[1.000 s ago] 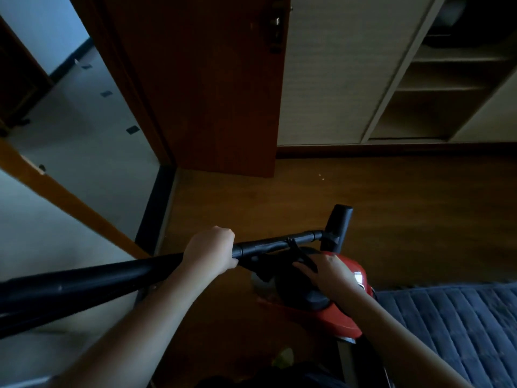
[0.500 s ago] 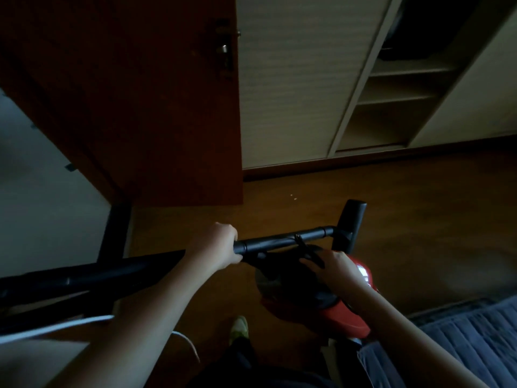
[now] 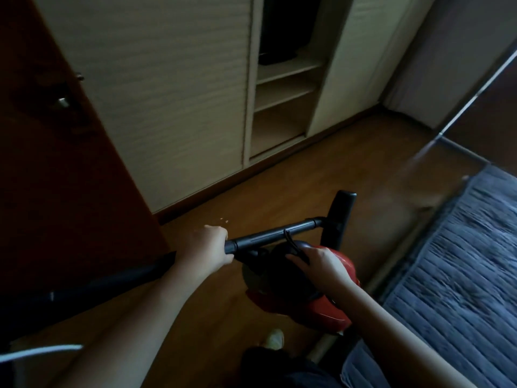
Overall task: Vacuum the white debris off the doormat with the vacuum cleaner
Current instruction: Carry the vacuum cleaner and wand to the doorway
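- Head view, looking down in dim light: I see my left hand (image 3: 208,249) with its fingers curled round the black wand (image 3: 275,233) of the vacuum cleaner, gripping it just behind a joint in the tube.
- My right hand (image 3: 321,261) rests on top of the red vacuum body (image 3: 330,309), fingers bent over the dark handle area; I read it as gripping the body, though the fingertips sit in shadow.
- From my left hand the wand runs toward 2 o'clock and ends in the black floor nozzle (image 3: 340,217), which stands upright over the wooden floor (image 3: 279,186).
- A dark hose (image 3: 92,284) trails off from my left hand toward 8 o'clock.
- A few white debris specks (image 3: 223,219) lie on the bare floor at 12 o'clock from my left hand, just beside the knuckles.
- A grey quilted mat (image 3: 461,261) fills the 3 to 4 o'clock side, near the vacuum body; I cannot tell whether any debris lies on it.
- A reddish wooden door (image 3: 56,163) stands at 10 o'clock; a pale wardrobe (image 3: 173,93) with open shelves stands at 12 o'clock.
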Available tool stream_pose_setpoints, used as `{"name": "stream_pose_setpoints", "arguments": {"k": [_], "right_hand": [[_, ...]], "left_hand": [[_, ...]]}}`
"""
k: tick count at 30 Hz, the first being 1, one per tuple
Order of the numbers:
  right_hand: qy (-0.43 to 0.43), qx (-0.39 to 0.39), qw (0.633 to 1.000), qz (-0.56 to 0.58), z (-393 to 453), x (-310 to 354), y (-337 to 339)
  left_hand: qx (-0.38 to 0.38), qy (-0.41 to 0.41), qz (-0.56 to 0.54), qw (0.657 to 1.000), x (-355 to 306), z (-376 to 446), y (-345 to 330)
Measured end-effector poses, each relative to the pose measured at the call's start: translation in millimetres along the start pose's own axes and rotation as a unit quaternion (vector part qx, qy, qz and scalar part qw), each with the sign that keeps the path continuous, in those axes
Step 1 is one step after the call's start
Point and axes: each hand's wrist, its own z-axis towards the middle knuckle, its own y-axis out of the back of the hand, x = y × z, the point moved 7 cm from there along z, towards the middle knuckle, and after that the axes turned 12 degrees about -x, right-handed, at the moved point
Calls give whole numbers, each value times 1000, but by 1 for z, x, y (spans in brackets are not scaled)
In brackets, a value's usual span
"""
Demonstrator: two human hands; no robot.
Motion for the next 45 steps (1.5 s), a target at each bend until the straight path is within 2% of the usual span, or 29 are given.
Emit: {"name": "stream_pose_setpoints", "arguments": {"k": [7,16,28,37,45], "right_hand": [[-90,-50,994,38,63,-87,24],[-138,-78,986,43,133,-184,66],[-211,-95,971,57,252,-273,95],[-292,-122,947,55,343,-330,116],[-358,-151,919,68,392,-398,156]], "left_hand": [[38,-85,33,995,-89,110,-7],[65,-158,86,982,-205,230,-12],[89,-233,75,966,-303,388,-31],[76,-297,53,950,-372,513,-13],[86,-349,77,930,-462,588,-16]]}}
